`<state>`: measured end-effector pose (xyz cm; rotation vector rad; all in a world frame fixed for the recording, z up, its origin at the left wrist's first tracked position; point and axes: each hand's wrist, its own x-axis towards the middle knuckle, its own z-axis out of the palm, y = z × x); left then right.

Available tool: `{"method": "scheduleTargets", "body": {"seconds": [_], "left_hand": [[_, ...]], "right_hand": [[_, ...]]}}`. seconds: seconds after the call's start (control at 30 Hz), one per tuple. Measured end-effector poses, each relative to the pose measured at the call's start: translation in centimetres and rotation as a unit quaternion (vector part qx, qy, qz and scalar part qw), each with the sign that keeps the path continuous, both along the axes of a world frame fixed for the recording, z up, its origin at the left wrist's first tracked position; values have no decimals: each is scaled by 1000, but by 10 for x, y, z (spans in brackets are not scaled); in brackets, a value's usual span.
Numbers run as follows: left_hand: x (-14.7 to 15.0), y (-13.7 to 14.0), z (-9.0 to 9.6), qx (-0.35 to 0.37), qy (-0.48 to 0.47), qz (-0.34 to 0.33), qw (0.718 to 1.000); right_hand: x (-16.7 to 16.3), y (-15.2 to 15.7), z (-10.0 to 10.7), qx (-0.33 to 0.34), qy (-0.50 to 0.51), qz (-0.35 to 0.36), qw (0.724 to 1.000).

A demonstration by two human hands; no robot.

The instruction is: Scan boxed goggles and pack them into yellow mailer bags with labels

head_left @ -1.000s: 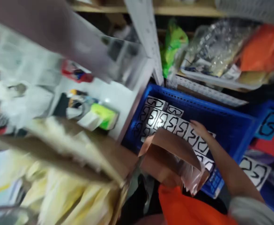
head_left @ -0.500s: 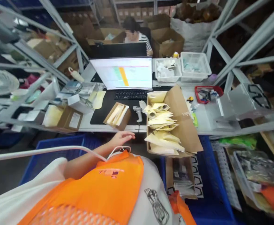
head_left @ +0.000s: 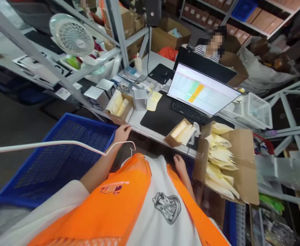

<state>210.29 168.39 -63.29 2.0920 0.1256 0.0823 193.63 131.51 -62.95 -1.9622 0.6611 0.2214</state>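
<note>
My left hand (head_left: 122, 133) is at the table's front edge, just below a small brown carton (head_left: 129, 114) of yellow padded envelopes. Its fingers are loosely bent and apart, and I see nothing in them. Near my body hangs my right hand (head_left: 180, 164), fingers slightly curled and no object visible in it. It is below the table edge, left of a large open carton (head_left: 247, 167) filled with several yellow padded envelopes (head_left: 221, 155). A smaller carton (head_left: 172, 140) of envelopes stands on the black mat (head_left: 156, 119), beside a white handheld scanner (head_left: 192, 138).
A monitor (head_left: 201, 90) and keyboard (head_left: 188, 111) stand at the back of the table. On the floor to the left is a blue crate (head_left: 62, 160). A white curved rod (head_left: 75, 141) crosses before my chest. Metal frame posts flank the table; a person sits behind the monitor.
My view has swung left, so the table appears shifted right. My left hand has moved left along the table edge toward the left carton. My right hand has come into view.
</note>
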Motion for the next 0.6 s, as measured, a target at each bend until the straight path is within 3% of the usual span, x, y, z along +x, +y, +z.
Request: {"method": "scheduleTargets", "body": {"seconds": [0.07, 0.13, 0.2, 0.3, 0.47, 0.6], "left_hand": [[33, 36, 12, 99, -54, 33, 993], [74, 53, 29, 168, -76, 43, 982], [118, 50, 45, 201, -83, 2, 976], [181, 16, 58, 225, -65, -69, 970], [253, -41, 59, 263, 17, -158, 952], [285, -58, 60, 278, 56, -211, 936]], "right_hand": [[25, 36, 0, -7, 10, 16, 1000], [42, 67, 2, 9, 2, 68, 998], [47, 92, 2, 26, -2, 132, 991], [32, 110, -7, 28, 30, 188, 981], [-11, 88, -32, 13, 93, 145, 985], [-15, 59, -24, -2, 103, 113, 988]]}}
